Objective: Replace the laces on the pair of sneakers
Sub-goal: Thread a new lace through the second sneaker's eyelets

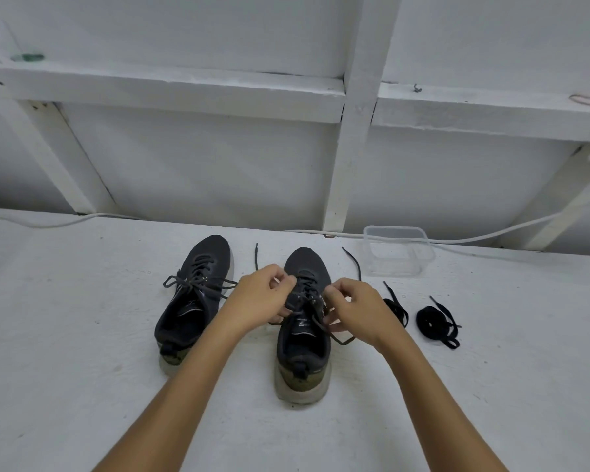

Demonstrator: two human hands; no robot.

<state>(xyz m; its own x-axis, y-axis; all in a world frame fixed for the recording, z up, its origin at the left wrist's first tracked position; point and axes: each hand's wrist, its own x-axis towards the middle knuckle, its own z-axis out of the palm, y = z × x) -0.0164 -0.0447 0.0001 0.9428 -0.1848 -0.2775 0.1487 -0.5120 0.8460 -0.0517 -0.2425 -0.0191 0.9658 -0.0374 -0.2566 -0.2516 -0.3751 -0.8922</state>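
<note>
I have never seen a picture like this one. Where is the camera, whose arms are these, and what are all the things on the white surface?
There is no machine here. The single picture comes from a wide-angle camera worn on a person's head, looking forward and down, so the two arms are that person's own.

On the white surface stand two dark sneakers. The left sneaker is still laced and untouched. The left hand and the right hand both work at the right sneaker, each with fingers curled in a grip on its lace, whose loose ends trail out to both sides.

To the right lie two bundles of black laces, probably the replacements. Behind them sits a clear plastic container, which looks empty, and a white cable runs along the wall.
</note>
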